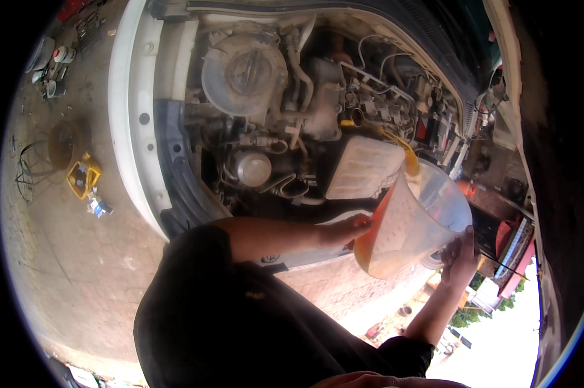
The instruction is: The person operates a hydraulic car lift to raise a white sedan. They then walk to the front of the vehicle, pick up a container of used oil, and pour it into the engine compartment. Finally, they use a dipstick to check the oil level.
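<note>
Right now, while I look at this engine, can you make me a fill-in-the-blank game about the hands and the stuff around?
1. The see-through jug is held by the left hand and the ____ hand.
2. Instead of standing upright, the jug is ____.
3. On the ground, beside a blue-and-white thing, the small open container is coloured ____.
4. The person's sleeve is not light but ____.

Missing words: right; tilted; yellow; dark.
</note>
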Action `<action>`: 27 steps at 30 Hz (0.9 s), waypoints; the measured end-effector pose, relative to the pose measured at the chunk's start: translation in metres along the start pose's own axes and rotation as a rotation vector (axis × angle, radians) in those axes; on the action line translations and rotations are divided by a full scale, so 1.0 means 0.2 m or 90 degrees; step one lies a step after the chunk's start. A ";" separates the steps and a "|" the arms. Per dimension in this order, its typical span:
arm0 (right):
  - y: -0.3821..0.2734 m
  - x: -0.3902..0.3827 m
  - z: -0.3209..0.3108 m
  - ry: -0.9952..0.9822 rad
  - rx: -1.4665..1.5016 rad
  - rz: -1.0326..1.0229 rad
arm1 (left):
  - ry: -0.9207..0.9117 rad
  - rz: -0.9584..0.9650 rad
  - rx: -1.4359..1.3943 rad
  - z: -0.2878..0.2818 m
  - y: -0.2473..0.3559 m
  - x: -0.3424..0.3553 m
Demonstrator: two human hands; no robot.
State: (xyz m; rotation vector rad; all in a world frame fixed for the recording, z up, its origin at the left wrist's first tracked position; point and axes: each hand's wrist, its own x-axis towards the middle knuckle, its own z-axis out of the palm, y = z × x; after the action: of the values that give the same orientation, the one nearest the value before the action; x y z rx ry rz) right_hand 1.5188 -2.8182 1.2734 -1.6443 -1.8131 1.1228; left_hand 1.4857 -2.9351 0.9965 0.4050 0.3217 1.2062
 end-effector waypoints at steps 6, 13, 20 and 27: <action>0.00 0.00 0.00 0.013 0.002 0.008 | 0.002 -0.004 0.008 0.00 0.01 0.00; -0.01 0.00 0.00 0.013 -0.004 0.005 | -0.011 -0.001 -0.008 0.02 0.03 -0.01; -0.02 0.00 0.00 0.017 -0.012 0.006 | -0.003 0.009 -0.022 0.02 0.01 0.00; -0.03 0.00 0.01 0.015 -0.014 0.009 | -0.001 0.010 -0.014 0.02 -0.01 0.02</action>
State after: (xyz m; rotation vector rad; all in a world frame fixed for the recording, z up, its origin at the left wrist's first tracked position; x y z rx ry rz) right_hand 1.5145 -2.8186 1.2773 -1.6774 -1.8081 1.0893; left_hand 1.4900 -2.9333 0.9989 0.3901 0.3041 1.2242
